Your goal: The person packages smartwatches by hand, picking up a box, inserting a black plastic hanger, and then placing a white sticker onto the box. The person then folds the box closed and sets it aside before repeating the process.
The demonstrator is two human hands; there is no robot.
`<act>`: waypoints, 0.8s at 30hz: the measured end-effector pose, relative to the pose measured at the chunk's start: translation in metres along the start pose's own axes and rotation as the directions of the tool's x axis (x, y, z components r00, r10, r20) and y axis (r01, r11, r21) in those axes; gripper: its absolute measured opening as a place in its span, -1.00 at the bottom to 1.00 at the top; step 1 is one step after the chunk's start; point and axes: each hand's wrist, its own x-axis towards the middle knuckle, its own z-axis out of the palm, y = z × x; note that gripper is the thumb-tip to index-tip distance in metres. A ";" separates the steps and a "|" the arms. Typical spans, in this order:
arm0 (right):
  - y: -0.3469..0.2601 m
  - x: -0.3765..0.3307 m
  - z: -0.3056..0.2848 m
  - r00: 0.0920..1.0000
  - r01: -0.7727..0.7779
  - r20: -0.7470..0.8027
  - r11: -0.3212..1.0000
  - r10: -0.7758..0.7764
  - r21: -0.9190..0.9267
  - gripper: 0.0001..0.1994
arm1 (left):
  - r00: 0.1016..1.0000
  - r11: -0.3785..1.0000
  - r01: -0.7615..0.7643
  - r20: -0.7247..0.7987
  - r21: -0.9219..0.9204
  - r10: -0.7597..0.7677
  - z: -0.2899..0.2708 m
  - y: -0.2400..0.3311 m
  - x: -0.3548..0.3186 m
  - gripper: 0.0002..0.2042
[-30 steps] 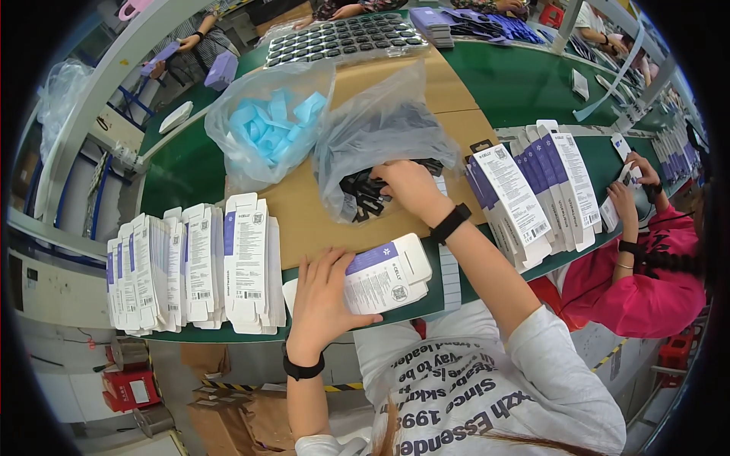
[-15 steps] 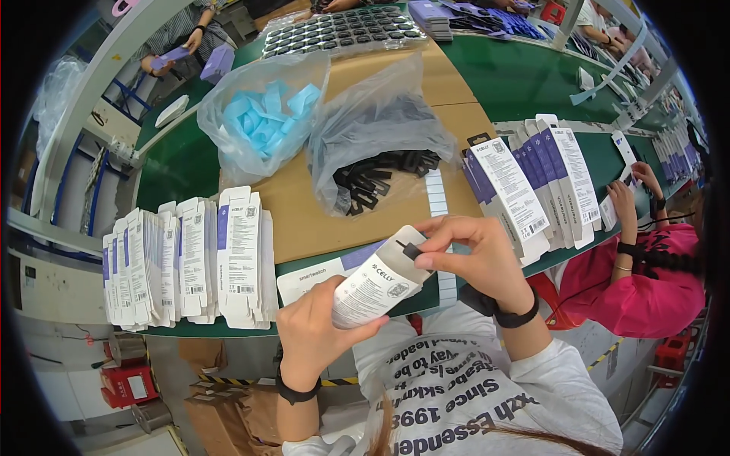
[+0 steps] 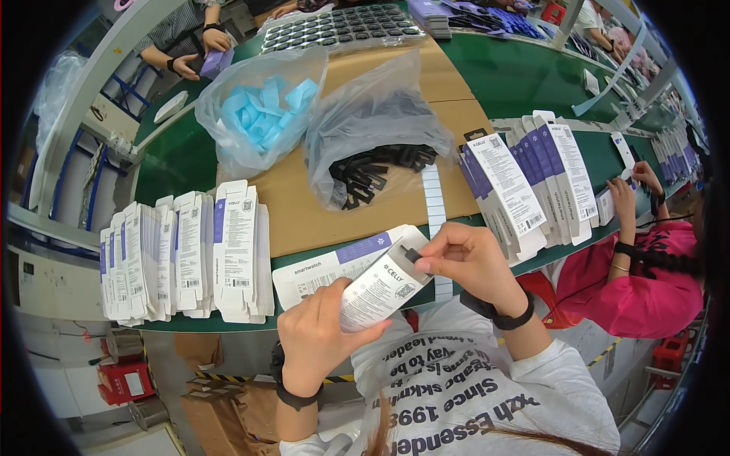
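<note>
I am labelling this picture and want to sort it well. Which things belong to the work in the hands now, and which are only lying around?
In the work:
left hand holding the white flat cardboard box
right hand pinching the small black plastic clip at the box's end
clear bag of black clips

Lying about:
clear bag of light blue pieces
upright row of white boxes
dark tray of round parts

Packing bench clutter around the work spot

Left of the hands stand rows of flat white cardboard boxes (image 3: 186, 254) on the green table (image 3: 175, 163). Beyond the hands a clear plastic bag of light blue pieces (image 3: 258, 110) sits beside a clear plastic bag of black clips (image 3: 376, 152) on brown cardboard sheets (image 3: 304, 213). Right of the hands lean upright white-and-purple retail boxes (image 3: 525, 182).
</note>
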 end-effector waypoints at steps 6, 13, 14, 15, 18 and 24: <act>0.002 0.001 -0.004 0.994 -0.064 0.098 0.955 0.037 0.288 -0.58 | 0.995 0.999 0.043 0.088 -0.026 -0.041 -0.002 0.011 -0.006 -0.35; 0.035 -0.024 0.004 0.974 -0.123 0.207 0.982 0.092 0.144 -0.70 | 0.987 0.995 0.081 0.146 -0.056 -0.072 0.011 0.015 -0.020 -0.36; 0.037 -0.027 0.005 0.974 -0.126 0.205 0.981 0.095 0.145 -0.70 | 0.983 0.995 0.083 0.170 -0.052 -0.073 0.015 0.015 -0.022 -0.36; 0.038 -0.029 0.006 0.976 -0.121 0.178 0.992 0.125 -0.036 -0.70 | 0.978 0.995 0.087 0.193 -0.047 -0.077 0.018 0.016 -0.025 -0.35; 0.045 -0.035 0.007 0.977 -0.144 0.134 0.975 0.167 -0.168 -0.70 | 0.976 0.993 0.101 0.202 -0.061 -0.087 0.026 0.019 -0.034 -0.34; 0.068 -0.044 0.013 0.989 0.136 0.007 0.892 -0.148 -0.431 -0.67 | 0.966 0.990 0.132 0.230 -0.046 -0.118 0.040 0.029 -0.050 -0.34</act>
